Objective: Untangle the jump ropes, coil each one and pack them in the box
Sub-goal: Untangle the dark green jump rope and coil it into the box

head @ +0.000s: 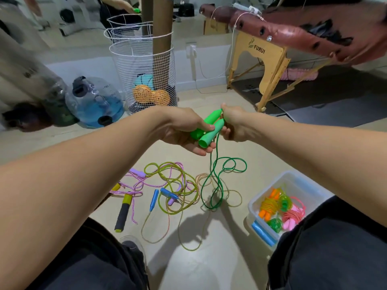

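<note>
Holding two green handles (pixel 206 128) side by side, the left hand (pixel 184 130) curls its fingers and thumb round them, while the right hand (pixel 232 122) pinches the upper tips. Their green rope (pixel 217 181) hangs in loops to the floor (pixel 209 258). A clear box (pixel 293 185) on the right holds coiled ropes (orange, yellow-green, pink, plus a blue handle). More tangled ropes (pixel 169 189) lie left of it. A white mesh basket (pixel 146 76) behind holds orange and teal items.
</note>
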